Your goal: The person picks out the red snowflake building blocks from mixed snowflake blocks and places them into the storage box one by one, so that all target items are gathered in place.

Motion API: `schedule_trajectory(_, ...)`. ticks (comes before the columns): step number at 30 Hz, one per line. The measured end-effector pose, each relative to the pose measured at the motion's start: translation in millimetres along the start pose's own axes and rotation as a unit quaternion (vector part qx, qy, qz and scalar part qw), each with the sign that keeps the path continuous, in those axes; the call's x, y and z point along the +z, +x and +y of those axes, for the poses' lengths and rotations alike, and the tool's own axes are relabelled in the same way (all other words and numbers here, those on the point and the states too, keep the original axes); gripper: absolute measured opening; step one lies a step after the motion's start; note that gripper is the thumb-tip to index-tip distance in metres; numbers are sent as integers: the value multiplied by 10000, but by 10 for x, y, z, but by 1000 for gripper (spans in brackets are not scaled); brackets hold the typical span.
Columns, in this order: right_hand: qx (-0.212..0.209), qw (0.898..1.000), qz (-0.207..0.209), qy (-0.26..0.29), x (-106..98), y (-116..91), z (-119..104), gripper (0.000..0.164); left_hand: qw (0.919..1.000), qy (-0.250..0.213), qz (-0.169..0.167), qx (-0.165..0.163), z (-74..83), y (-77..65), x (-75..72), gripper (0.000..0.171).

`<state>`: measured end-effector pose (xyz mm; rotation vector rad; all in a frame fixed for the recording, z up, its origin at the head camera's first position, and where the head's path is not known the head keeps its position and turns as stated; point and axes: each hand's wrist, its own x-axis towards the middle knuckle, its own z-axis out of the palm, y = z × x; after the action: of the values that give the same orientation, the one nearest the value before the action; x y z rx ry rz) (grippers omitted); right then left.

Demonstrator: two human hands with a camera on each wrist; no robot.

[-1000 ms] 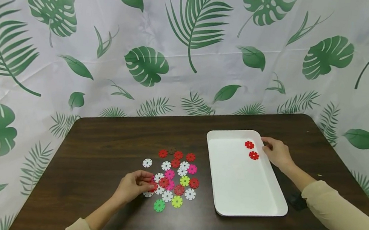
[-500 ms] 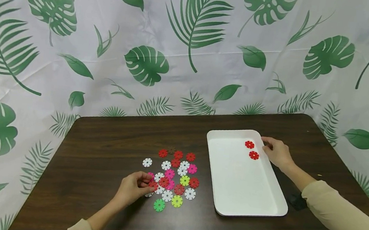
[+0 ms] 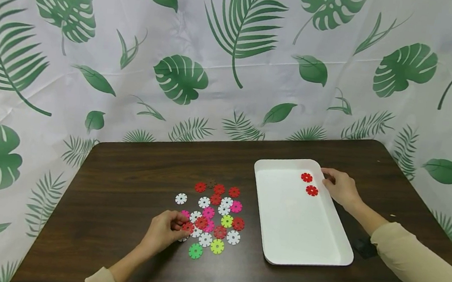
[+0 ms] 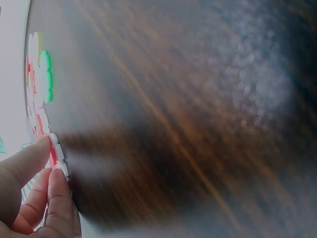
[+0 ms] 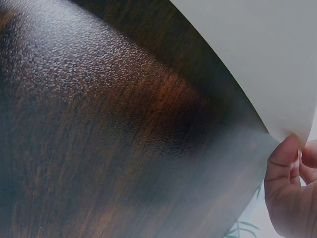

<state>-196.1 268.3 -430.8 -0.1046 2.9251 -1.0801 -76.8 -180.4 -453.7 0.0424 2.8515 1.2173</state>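
My left hand [image 3: 162, 231] is at the near left side of a spread of flat notched discs. Between its thumb and fingers it pinches a red notched disc [image 3: 187, 228], whose edge shows red in the left wrist view, right over a white disc [image 4: 60, 157]. White, red, pink and yellow discs lie close around, some overlapping, with a green disc [image 3: 195, 251] nearest the front. Over on the right, my right hand [image 3: 341, 187] grips the far right rim of a white tray [image 3: 291, 227]. Two red discs [image 3: 311, 191] lie inside the tray near that hand.
A dark wooden table [image 3: 134, 172] carries everything. Behind it hangs a white cloth [image 3: 139, 19] printed with green leaves. A brown disc [image 3: 211, 184], hard to see against the wood, lies at the back of the spread.
My left hand has shifted slightly right with its fingers on the red disc, showing more of the pink disc behind it. My right hand and the tray stay put.
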Motion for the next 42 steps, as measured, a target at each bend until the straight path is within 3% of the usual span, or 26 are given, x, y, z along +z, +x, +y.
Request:
schedule_trajectory(20, 79, 10000, -43, 11, -8, -14, -18, 42, 9986, 268, 173, 430, 49, -26, 15, 23)
schedule_trajectory(36, 43, 10000, 14, 80, -2, -5, 5, 41, 9987, 150, 215, 435, 58, -50, 16, 26)
schedule_trajectory(42, 53, 9999, -15, 102, 7, -2, 14, 42, 9975, 118, 325, 613, 53, -64, 24, 25)
